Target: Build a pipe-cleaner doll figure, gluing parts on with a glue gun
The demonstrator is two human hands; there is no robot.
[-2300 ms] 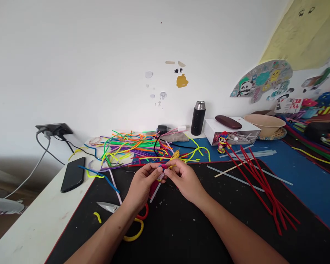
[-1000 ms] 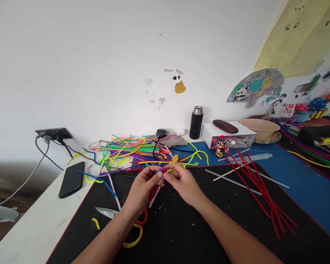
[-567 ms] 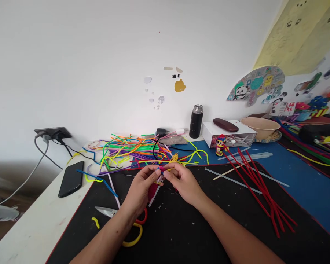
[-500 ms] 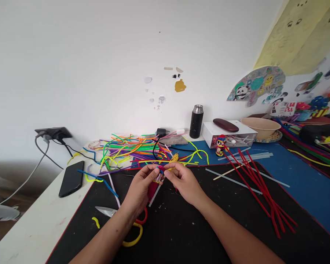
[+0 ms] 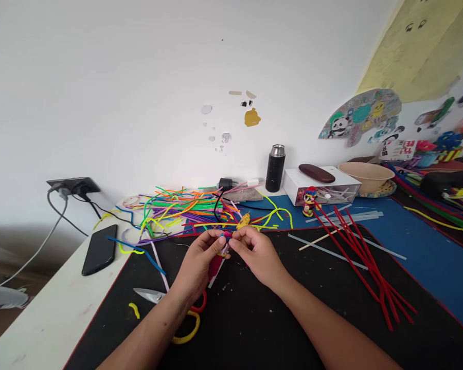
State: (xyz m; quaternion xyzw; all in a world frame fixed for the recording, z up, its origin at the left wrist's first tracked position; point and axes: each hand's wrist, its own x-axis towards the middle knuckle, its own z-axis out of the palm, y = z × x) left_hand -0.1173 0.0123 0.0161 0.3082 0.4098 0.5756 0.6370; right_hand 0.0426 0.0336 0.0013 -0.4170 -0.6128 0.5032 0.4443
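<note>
Over the black mat (image 5: 250, 318), my left hand (image 5: 200, 257) and my right hand (image 5: 256, 254) meet, fingertips pinched on a small pipe-cleaner figure (image 5: 216, 267). Magenta, blue and white parts of it show between the fingers, and a magenta part hangs below my left hand; the rest is covered. A clear glue stick (image 5: 213, 281) shows under the figure. Beneath my left forearm lie scissors (image 5: 148, 295) with red and yellow handles, partly hidden. A short yellow pipe-cleaner piece (image 5: 134, 310) rests left of them.
Many coloured pipe cleaners (image 5: 185, 208) heap behind my hands. Red pipe cleaners (image 5: 374, 267) lie on the right, near several glue sticks (image 5: 327, 252). A finished figure (image 5: 309, 202) stands before a white drawer box (image 5: 347, 180). Also there: a black bottle (image 5: 275, 169) and a phone (image 5: 100, 250).
My right fingertips have shifted slightly on the figure, and the yellow strand seen between them is less visible. The view has tilted a little; both hands keep their pinch.
</note>
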